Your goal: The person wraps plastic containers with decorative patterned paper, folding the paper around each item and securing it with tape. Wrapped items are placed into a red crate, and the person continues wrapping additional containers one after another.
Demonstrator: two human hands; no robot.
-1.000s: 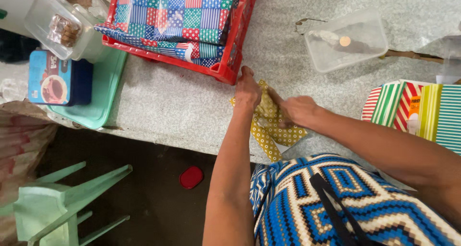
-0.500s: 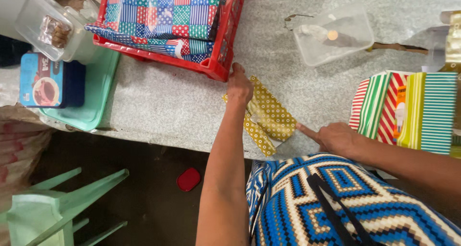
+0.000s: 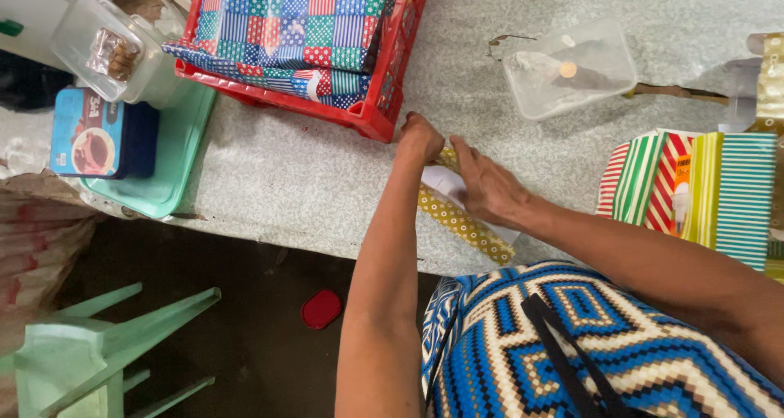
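A yellow dotted sheet of wrapping paper (image 3: 465,220) lies folded on the speckled grey table (image 3: 286,181), its white underside showing. My left hand (image 3: 419,137) presses down on its far end, fingers curled. My right hand (image 3: 483,185) lies flat over the folded paper, fingers stretched toward the left hand. Both hands are touching the paper near the table's front edge.
A red crate (image 3: 377,116) holding patchwork-patterned packages stands behind my hands. A clear plastic tub (image 3: 570,68) sits at the back right, striped packages (image 3: 694,185) at the right. A green tray (image 3: 167,169) with a blue box and tubs is left. A green chair (image 3: 90,344) and red lid (image 3: 321,309) are below.
My right hand came back from the table's front edge onto the paper. The paper has been folded over, so its white underside shows and it looks narrower. The left hand stays at its far end.
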